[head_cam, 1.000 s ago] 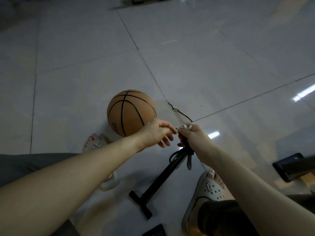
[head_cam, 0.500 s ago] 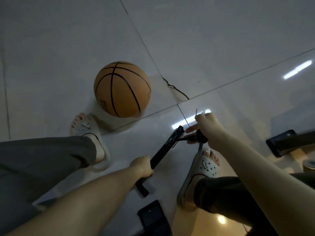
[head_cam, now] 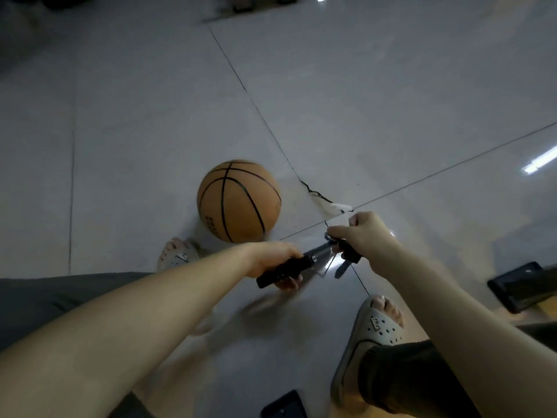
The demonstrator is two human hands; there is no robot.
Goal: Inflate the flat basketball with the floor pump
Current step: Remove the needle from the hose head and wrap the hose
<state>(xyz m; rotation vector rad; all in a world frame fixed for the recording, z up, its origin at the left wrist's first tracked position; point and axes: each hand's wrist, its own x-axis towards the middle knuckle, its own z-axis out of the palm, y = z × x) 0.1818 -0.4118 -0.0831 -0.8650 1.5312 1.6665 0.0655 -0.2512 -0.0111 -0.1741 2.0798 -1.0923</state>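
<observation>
An orange basketball [head_cam: 238,201] with black seams sits on the tiled floor, just beyond my left foot. The black floor pump [head_cam: 287,270] is lifted off the floor and blurred. My left hand [head_cam: 272,260] grips its black barrel from above. My right hand [head_cam: 366,233] is curled round the pump's far end, where the hose and head hang, to the right of the ball. Neither hand touches the ball. The needle is too blurred to make out.
My feet in pale slippers stand at left [head_cam: 177,254] and right [head_cam: 372,330]. A dark flat object [head_cam: 526,286] lies at the right edge, another dark one [head_cam: 283,408] at the bottom. A cracked tile joint [head_cam: 316,194] runs right of the ball.
Both hands left the needle end beside the ball. My left hand took hold of the pump barrel and raised it off the floor, while my right kept the hose end. The view swung about.
</observation>
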